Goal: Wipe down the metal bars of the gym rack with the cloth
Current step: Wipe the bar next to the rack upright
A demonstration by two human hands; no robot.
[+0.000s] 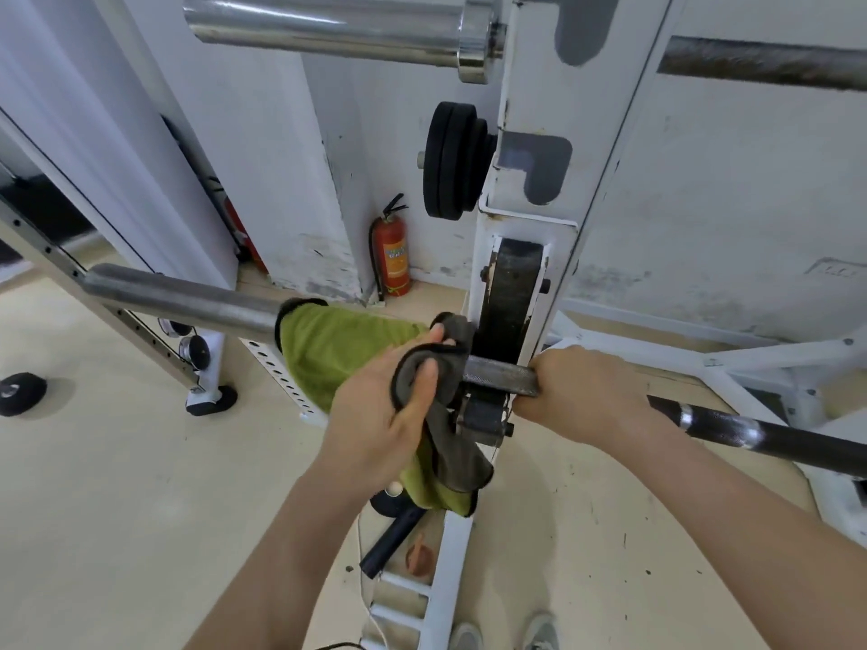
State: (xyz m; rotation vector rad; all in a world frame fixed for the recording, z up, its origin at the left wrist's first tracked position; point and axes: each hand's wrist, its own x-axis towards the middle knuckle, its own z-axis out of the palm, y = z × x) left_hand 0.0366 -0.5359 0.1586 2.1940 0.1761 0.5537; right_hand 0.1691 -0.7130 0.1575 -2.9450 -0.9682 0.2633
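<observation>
Rack (530, 110): white upright at centre frame, with a chromed bar resting high on it and a second, lower bar (187, 297) crossing it at hand level.

Lower bar: its long axis runs from the left of the frame, through the upright, and on down to the lower right. The grey sleeve lies left of the upright. A short knurled stretch shows just right of it, and the dark shaft continues beyond.

Cloth (338, 349): green with a grey face, draped over the sleeve and touching the upright, one tail hanging beneath the bar.

Left grip (375, 415): clamped on the cloth, fingers curled round its bunched grey end and thumb pressed into the fold, just left of the upright.

Right grip (581, 387): closed round the bare bar just right of the upright, apparently steadying it.

Assessment: the bare sleeve extends leftward from the left grip along the bar's own axis, and that grip is the nearer of the two. The coming stroke likely calls for sliding the cloth left along the axis, not across it.
</observation>
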